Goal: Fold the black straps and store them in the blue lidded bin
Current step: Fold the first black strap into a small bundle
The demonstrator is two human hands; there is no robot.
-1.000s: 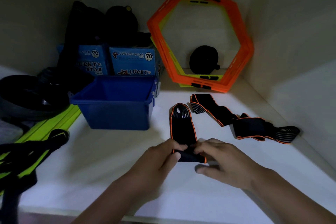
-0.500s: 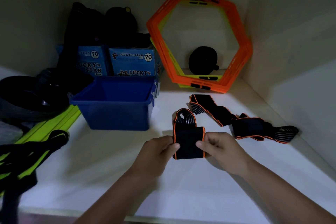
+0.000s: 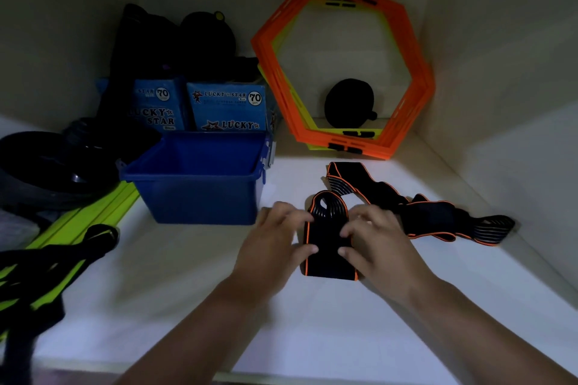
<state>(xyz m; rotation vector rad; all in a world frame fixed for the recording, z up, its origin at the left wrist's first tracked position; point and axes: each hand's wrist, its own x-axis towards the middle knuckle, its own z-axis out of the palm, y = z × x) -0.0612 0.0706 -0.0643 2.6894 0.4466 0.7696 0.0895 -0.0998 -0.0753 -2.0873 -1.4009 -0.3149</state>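
Note:
A black strap with orange edging (image 3: 327, 241) lies folded on the white shelf between my hands. My left hand (image 3: 275, 241) presses its left side with the fingers spread on it. My right hand (image 3: 373, 242) presses its right side the same way. A second black strap (image 3: 416, 206) lies unfolded and twisted behind and to the right, running toward the right wall. The blue bin (image 3: 200, 194) stands open to the left of the straps, with no lid on it.
Orange and yellow hexagon frames (image 3: 406, 122) lean on the back wall around a black round item (image 3: 348, 108). Blue Lucky Star packs (image 3: 226, 109) and dark bags stand behind the bin. A black bowl (image 3: 40, 166), green rails (image 3: 90, 222) and black-green straps (image 3: 37, 269) lie at left.
The strap's near end was folded over on itself. The folded bundle was raised, and now lies flat on the shelf with both hands pressing on it.

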